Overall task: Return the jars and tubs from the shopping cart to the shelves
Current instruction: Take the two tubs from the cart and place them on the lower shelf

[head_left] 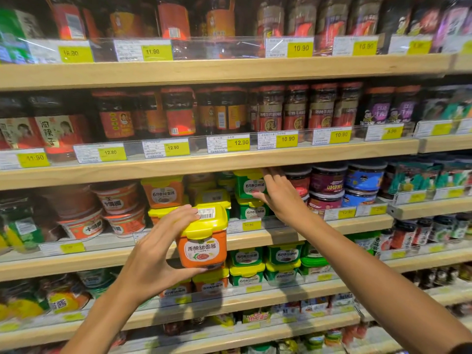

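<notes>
the left hand (155, 254) is nearest, its fingers (184, 213) and thumb grasping an orange tub (203, 247) by its yellow lid and base, held clear in front of the shelves (229, 159), likely waiting for a slot. the right hand (277, 192) reaches further in, fingers curled on a green tub (249, 186) in the top stack, probably squaring it up or making room. the shopping cart is out of view, and much of the labelling is blurred.

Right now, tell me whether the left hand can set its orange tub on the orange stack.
Probably yes: the left hand grips the orange tub just before the orange stack, with nothing between them.
</notes>
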Tool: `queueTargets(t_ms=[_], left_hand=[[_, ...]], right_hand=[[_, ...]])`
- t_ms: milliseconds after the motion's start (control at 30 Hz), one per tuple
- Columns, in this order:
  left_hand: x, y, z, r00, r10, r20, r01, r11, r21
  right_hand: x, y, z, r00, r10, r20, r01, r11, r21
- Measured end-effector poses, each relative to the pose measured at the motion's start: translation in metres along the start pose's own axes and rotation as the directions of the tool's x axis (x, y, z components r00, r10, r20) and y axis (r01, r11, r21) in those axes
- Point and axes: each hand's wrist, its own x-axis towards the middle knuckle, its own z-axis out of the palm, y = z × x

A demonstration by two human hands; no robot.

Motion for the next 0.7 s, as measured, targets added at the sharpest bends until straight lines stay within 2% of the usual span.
queueTargets(t_ms=[167, 233, 300, 400, 500, 567, 700], left_hand=[[0.000, 0.002, 0.002, 1.000, -0.004, 0.011, 0.004, 1.000, 0.001], [-0.001, 0.003, 0.002, 1.000, -0.011, 0.013, 0.011, 1.000, -0.002], [-0.002, 0.005, 0.002, 1.000, -0.015, 0.009, 0.015, 1.000, -0.004], [-0.002, 0.006, -0.001, 1.000, -0.016, -0.004, 0.016, 1.000, 0.003], [0.004, 0.006, -0.002, 0.999, -0.032, -0.010, 0.032, 0.999, 0.003], [0.010, 0.006, -0.001, 0.999, -0.036, -0.014, 0.036, 0.999, 0.006], [0.020, 0.005, 0.006, 0.999, -0.035, -0.034, 0.035, 0.999, -0.001]], right_hand=[[0.001, -0.001, -0.002, 0.997, 0.037, 0.064, -0.035, 0.999, -0.036], [-0.008, -0.002, 0.000, 1.000, -0.013, -0.008, 0.013, 1.000, 0.000], [-0.027, -0.011, -0.002, 0.997, -0.029, -0.072, 0.038, 0.990, 0.133], [-0.064, -0.037, -0.016, 0.992, -0.025, -0.121, 0.072, 0.912, 0.404], [-0.091, -0.066, -0.029, 0.999, -0.039, 0.020, 0.016, 0.750, 0.662], [-0.097, -0.081, -0.033, 0.995, -0.070, 0.066, -0.001, 0.676, 0.737], [-0.095, -0.098, -0.032, 0.995, -0.093, 0.035, 0.032, 0.631, 0.775]])
